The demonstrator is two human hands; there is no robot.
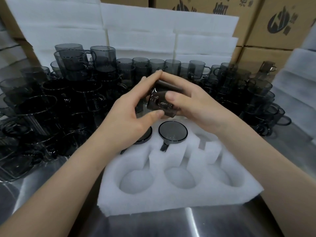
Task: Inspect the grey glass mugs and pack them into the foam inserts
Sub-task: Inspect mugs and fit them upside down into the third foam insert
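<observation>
two hands: my left hand (126, 115) and right hand (193, 106) clamp one smooth grey glass mug (161, 101), tilted
foam insert (171, 199): soft white, round hollows

Foam insert (179, 199): on the worktop (171, 224), nearest the person, centre.
Far row of insert: two packed mugs, one (172, 130) in the middle pocket, one (145, 135) in the left pocket partly under the left hand (126, 120).
Near row: three pockets, nothing in them.
Held mug (162, 103): above the far row, between left hand and right hand (195, 106).
Loose mugs (51, 108): left, behind and right of the insert.
Foam sheets (153, 36): behind the mugs.
Cartons (266, 23): behind the sheets.
</observation>
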